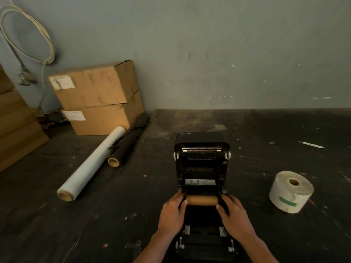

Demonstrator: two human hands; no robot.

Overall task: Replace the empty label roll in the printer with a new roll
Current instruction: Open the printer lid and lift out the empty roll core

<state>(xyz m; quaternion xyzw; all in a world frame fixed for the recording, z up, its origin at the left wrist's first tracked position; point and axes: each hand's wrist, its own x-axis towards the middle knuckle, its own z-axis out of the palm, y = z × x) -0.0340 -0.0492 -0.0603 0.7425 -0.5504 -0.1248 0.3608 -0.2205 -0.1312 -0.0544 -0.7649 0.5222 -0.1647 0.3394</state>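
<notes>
A black label printer (201, 164) stands on the dark floor with its lid swung up and back. In its bay lies a bare brown cardboard core (201, 200), the empty roll, lying crosswise. My left hand (171, 215) grips the core's left end, thumb on its front. My right hand (234, 215) grips the right end the same way. A full white label roll (290, 191) with a green tape strip stands on its end on the floor to the right of the printer, apart from both hands.
A roll of clear stretch film (91, 164) and a black roll (127, 143) lie on the floor at left. Two stacked cardboard boxes (96, 97) stand against the grey wall. A cable (28, 40) hangs at top left. A white pen (311, 144) lies far right.
</notes>
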